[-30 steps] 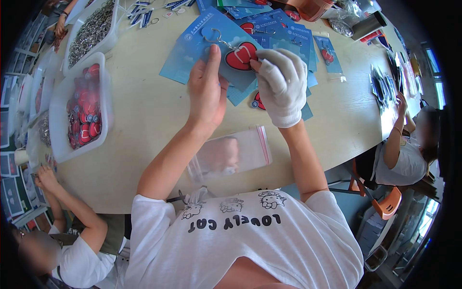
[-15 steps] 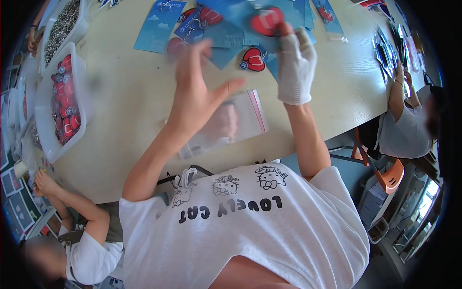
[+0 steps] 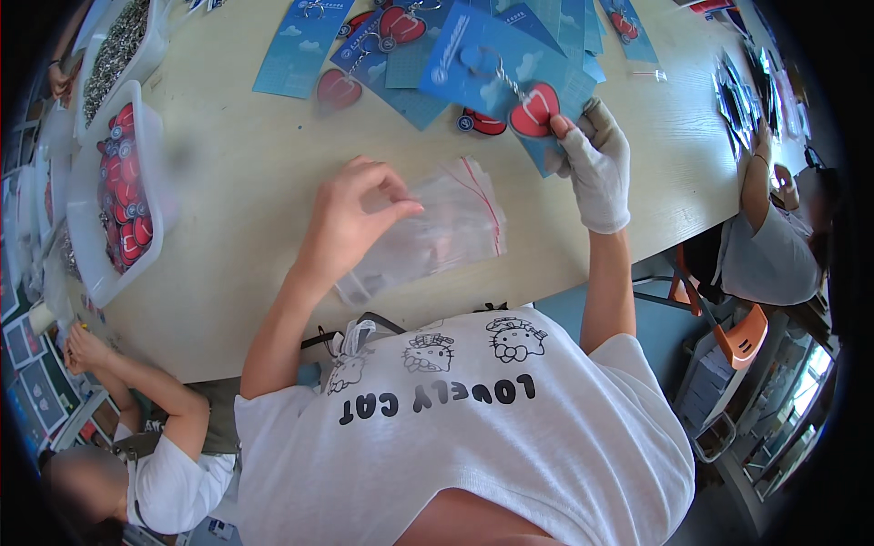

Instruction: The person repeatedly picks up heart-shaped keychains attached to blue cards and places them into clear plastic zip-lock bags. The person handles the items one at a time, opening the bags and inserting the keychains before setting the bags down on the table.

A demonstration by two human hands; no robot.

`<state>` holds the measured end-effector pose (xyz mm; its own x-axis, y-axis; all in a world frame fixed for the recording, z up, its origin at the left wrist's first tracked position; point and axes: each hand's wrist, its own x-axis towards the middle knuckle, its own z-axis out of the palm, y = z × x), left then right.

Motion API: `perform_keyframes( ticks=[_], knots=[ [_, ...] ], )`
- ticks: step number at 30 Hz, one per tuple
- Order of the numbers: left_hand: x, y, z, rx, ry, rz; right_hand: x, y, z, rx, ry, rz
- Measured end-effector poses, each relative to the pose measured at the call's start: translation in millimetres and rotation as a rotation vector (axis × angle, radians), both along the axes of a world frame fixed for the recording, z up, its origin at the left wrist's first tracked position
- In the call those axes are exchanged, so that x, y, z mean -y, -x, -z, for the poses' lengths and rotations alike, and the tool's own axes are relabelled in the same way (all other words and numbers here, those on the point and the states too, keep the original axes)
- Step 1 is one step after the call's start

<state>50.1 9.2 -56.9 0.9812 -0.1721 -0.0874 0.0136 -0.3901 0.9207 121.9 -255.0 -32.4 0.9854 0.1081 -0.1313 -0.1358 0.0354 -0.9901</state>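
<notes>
My right hand (image 3: 596,168), in a white glove with bare fingertips, is closed on a blue backing card (image 3: 496,64). A red heart-shaped keychain (image 3: 534,109) hangs on that card by a silver chain, its heart lying under my thumb. My bare left hand (image 3: 350,218) is at the left side of the clear zip bags (image 3: 437,218), which have a red seal line. Its fingers are curved, with a gap between thumb and forefinger; whether it touches the bags I cannot tell. Beyond the held card lie more blue cards (image 3: 300,55) and red heart keychains (image 3: 401,25).
On the left, a white bin (image 3: 150,196) is filled with red heart pieces, behind it a bin of metal rings and chains (image 3: 118,55). One person (image 3: 137,391) works at lower left, another (image 3: 765,227) at right beside stacked packets (image 3: 733,91). An orange chair (image 3: 742,335) stands at right.
My right hand has come nearer and to the right, bringing the card and keychain into clear sight. My left hand has drawn back from the cards toward the bags, its fingers curling.
</notes>
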Motion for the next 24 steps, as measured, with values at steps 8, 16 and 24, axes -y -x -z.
perform_keyframes(
  ticks=[8,16,24],
  knots=[
    [-25.9,-13.0,-8.8,-0.128,0.052,0.034,19.0,-5.3,5.0,-0.051,0.066,-0.001],
    [-29.6,-15.7,-12.4,-0.287,0.225,-0.005,20.6,-0.7,20.2,-0.013,-0.068,0.103],
    [-25.5,-26.1,-22.1,-0.411,0.383,0.044,9.2,-5.7,12.1,-0.014,-0.019,0.028]
  ],
)
